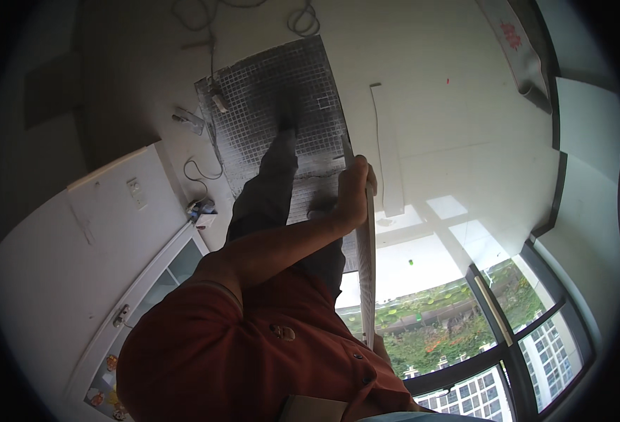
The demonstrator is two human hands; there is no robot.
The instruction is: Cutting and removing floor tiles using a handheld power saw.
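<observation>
A long, thin, pale board point(367, 274) stands nearly edge-on in front of my body, to the right of my legs. My left hand point(355, 188) reaches across and is closed around its far upper part, with the thumb side against the edge. Close to my torso, my right hand point(380, 346) shows only in part beside the board's near end; its fingers are hidden. I cannot tell the board's exact kind, as its broad face barely shows. Below me is a dark mat point(250, 88) with a grid pattern, and I stand on it.
Left of the mat lie a trowel-like tool point(189, 120) and a blue corded tool point(201, 209). Loose cable point(303, 20) coils beyond. A thin strip point(378, 141) lies on the pale, glossy floor point(436, 119). A white wall point(64, 232) stands left; dark-framed windows point(510, 352) are right.
</observation>
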